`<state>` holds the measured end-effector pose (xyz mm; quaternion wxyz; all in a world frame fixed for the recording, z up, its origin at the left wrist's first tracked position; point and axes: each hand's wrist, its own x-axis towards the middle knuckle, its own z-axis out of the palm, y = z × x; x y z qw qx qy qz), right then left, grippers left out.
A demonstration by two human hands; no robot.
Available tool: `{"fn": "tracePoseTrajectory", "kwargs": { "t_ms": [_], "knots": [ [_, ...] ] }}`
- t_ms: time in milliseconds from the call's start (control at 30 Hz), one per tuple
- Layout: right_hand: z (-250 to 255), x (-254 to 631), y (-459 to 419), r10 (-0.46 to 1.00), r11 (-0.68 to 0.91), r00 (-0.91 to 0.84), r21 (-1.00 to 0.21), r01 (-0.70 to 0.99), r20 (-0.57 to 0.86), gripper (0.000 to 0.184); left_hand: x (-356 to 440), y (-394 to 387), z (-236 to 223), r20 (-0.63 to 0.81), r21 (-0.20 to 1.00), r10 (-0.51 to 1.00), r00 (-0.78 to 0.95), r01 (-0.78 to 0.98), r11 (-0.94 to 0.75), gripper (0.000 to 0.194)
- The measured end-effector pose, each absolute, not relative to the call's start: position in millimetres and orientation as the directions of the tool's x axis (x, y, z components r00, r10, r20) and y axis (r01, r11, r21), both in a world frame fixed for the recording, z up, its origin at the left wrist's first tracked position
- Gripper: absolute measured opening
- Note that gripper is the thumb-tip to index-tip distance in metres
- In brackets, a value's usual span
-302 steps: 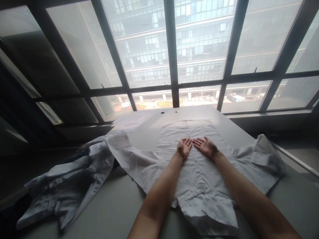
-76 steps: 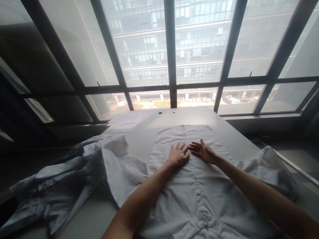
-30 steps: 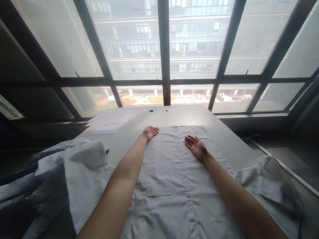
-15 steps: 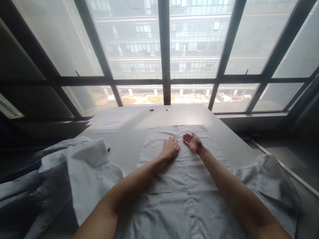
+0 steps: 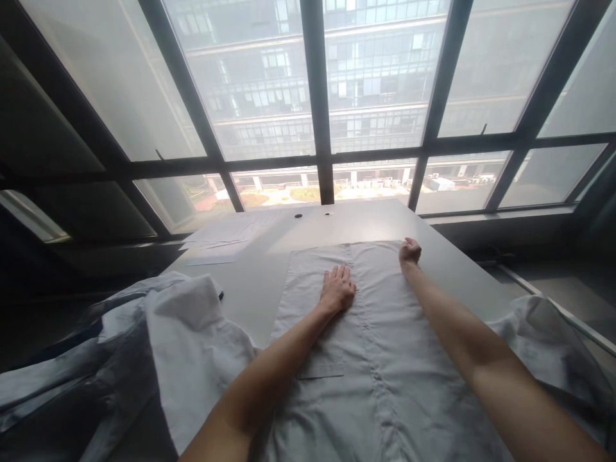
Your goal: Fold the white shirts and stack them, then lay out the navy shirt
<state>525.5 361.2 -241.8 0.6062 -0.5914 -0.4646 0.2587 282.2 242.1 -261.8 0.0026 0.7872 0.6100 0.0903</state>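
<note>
A white button-front coat (image 5: 327,346) lies spread over the table, its button strip running down the middle and a pocket slit showing on its left half. Fingers outstretched, my left hand (image 5: 338,289) rests flat on the cloth beside that strip. My right hand (image 5: 410,251) is closed at the coat's far right corner, with the fabric edge at its fingers; the fingertips are partly hidden. On the right, a sleeve (image 5: 534,327) lies bunched up past my forearm.
More crumpled white cloth (image 5: 192,340) is heaped at the left, with darker folds beside it. Papers (image 5: 219,240) lie on the table's (image 5: 269,276) far left. Two round holes sit near the table's far edge, in front of the large framed windows (image 5: 322,157).
My right hand has moved right, from palm-up near the button strip to the coat's far right corner, and its fingers have closed. My left hand stays flat on the cloth. The view has tilted slightly.
</note>
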Motion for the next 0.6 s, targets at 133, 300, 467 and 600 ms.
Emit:
{"fn": "tracePoseTrajectory", "kwargs": {
  "t_ms": [133,300,467,600],
  "knots": [
    [-238.7,531.6,349.6,0.817,0.106,0.520,-0.951,0.290,0.250,0.026,282.6,242.8,-259.6,0.114,0.113,0.963,0.246,0.959,-0.258,0.062],
    [-220.5,533.3,320.9,0.925,0.154,0.287,-0.935,0.319,0.250,0.022,283.5,245.0,-258.6,0.075,0.116,0.967,0.243,0.961,-0.250,0.063],
    [-185.0,552.0,262.3,0.971,0.204,0.059,-0.930,0.305,0.232,0.013,283.6,246.3,-259.7,0.077,0.126,0.966,0.247,0.959,-0.255,0.063],
    [-180.1,549.7,180.6,0.997,0.062,-0.059,-0.994,0.092,0.057,0.016,284.3,245.9,-259.9,0.090,0.132,0.966,0.244,0.958,-0.254,0.062]
  ]
}}
